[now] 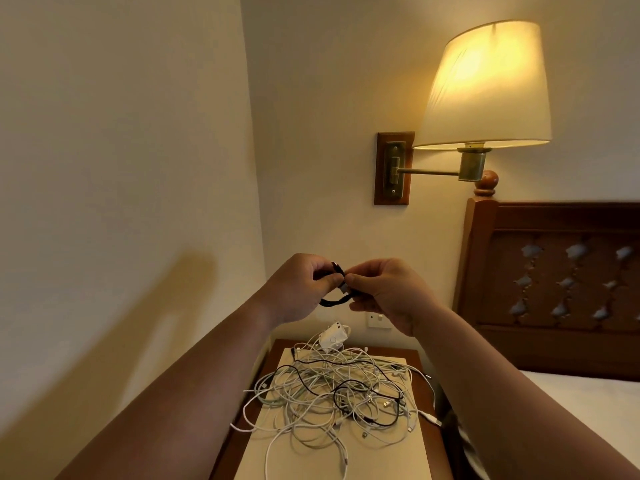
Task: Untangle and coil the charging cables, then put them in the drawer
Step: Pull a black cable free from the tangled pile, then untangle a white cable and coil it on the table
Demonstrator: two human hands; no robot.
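A big brown headboard (561,282) stands on the right, and a lit wall lamp (485,88) glows above it. Below, a small bedside table (420,362) holds a messy pile of cables (332,393), mostly white ones with a few black ones mixed in, all looped over each other. A white charger block (332,336) sits at the far edge of the pile.

Both hands are up in the air above the table. The left hand (301,289) and the right hand (384,289) each pinch one short black cable (334,299) between finger and thumb — it is bent into a small loop that hangs between them, apart from the pile.

This looks like the coiling step for that one cable; the pile is not sorted yet. Next, the loop needs to be held tight so it does not spring open, then put in the drawer. No drawer shows here — it is likely down in the table, so one hand must let go to pull it out.
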